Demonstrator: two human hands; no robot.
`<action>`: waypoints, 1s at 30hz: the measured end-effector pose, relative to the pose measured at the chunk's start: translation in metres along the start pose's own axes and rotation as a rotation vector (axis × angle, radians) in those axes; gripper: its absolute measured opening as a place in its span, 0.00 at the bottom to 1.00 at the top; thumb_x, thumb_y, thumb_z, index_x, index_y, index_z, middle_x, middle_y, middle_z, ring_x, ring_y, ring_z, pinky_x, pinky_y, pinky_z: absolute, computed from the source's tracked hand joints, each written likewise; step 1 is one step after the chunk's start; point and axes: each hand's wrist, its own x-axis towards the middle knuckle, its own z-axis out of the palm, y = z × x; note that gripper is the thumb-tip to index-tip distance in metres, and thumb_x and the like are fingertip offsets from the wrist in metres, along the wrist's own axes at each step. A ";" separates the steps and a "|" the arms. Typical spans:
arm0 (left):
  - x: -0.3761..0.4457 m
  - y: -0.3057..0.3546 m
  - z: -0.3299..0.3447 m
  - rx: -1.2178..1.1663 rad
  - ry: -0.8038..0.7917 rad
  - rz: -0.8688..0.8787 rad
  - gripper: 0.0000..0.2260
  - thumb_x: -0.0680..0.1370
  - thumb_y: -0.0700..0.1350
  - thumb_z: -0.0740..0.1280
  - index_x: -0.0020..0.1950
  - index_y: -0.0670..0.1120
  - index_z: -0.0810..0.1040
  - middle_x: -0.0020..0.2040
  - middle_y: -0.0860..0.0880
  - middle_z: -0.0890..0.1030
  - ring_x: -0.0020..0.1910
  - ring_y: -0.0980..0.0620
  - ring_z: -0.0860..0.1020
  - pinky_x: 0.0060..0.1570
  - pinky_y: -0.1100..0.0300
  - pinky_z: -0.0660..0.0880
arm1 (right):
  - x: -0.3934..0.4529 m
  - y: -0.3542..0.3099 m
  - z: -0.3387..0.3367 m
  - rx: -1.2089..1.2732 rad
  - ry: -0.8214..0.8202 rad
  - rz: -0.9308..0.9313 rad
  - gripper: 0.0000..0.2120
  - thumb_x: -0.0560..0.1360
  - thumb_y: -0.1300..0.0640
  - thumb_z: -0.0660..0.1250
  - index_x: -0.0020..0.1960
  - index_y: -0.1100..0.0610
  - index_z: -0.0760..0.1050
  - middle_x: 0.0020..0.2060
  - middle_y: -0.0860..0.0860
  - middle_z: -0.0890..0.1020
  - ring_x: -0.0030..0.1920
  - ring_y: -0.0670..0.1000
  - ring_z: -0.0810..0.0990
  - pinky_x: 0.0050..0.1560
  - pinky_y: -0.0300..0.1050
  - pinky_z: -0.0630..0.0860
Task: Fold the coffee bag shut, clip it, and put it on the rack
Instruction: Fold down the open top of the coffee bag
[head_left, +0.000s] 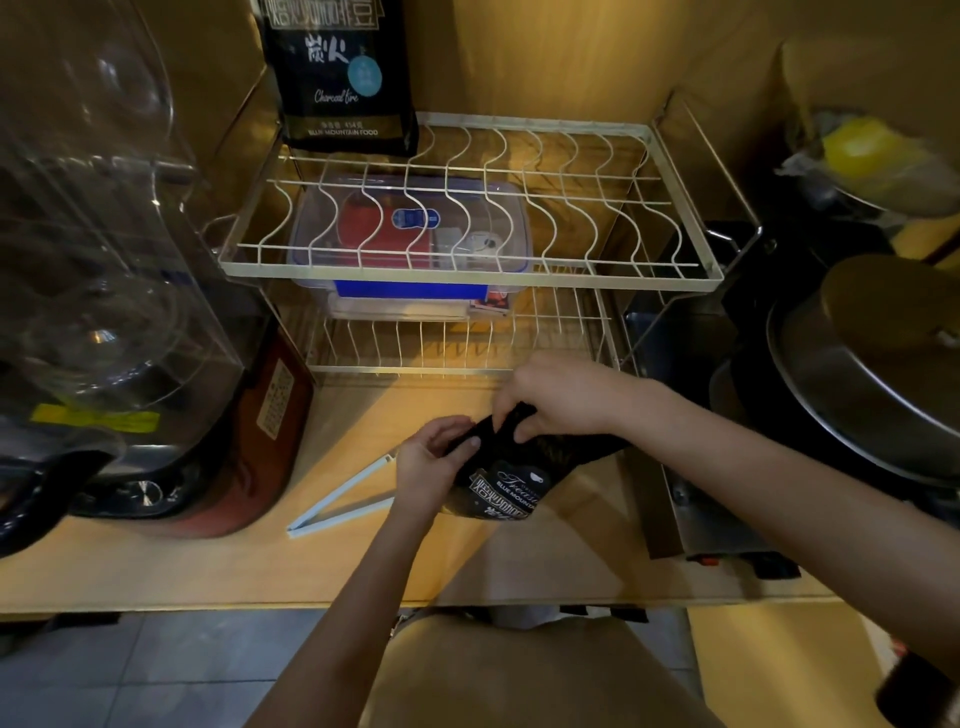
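A black coffee bag (511, 480) with white lettering lies on the wooden counter (363, 561), its top end pointing away from me. My left hand (431, 462) pinches the left side of the bag's top. My right hand (550, 397) grips the top from the right, fingers curled over the edge. A long pale blue clip (340, 501) lies open in a V on the counter, just left of my left hand. The white two-tier wire rack (685, 278) stands behind the bag.
Another black coffee bag (345, 78) stands on the rack's top tier at the back left. A clear lidded box (410, 234) sits on the lower tier. A glass-topped machine (104, 286) fills the left. Metal pots (872, 374) and a steel appliance (717, 525) crowd the right.
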 end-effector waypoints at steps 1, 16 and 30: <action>-0.003 0.000 -0.001 0.011 0.064 0.027 0.07 0.71 0.33 0.68 0.49 0.38 0.77 0.47 0.40 0.81 0.45 0.49 0.79 0.48 0.56 0.77 | 0.002 0.000 0.001 -0.001 0.015 -0.002 0.13 0.72 0.58 0.67 0.56 0.52 0.77 0.53 0.52 0.82 0.55 0.52 0.77 0.51 0.46 0.70; -0.026 -0.018 -0.016 0.298 0.062 0.205 0.03 0.67 0.40 0.74 0.35 0.46 0.81 0.35 0.50 0.80 0.36 0.54 0.78 0.38 0.64 0.75 | 0.016 -0.005 0.006 0.010 0.215 0.011 0.08 0.73 0.55 0.67 0.49 0.56 0.80 0.46 0.53 0.84 0.48 0.54 0.80 0.50 0.54 0.76; -0.001 0.007 -0.024 0.553 -0.096 0.248 0.26 0.59 0.47 0.78 0.52 0.47 0.71 0.49 0.50 0.75 0.47 0.55 0.73 0.43 0.64 0.70 | 0.021 -0.003 0.007 0.243 0.255 0.034 0.15 0.69 0.58 0.71 0.55 0.52 0.77 0.53 0.51 0.82 0.55 0.52 0.77 0.57 0.54 0.74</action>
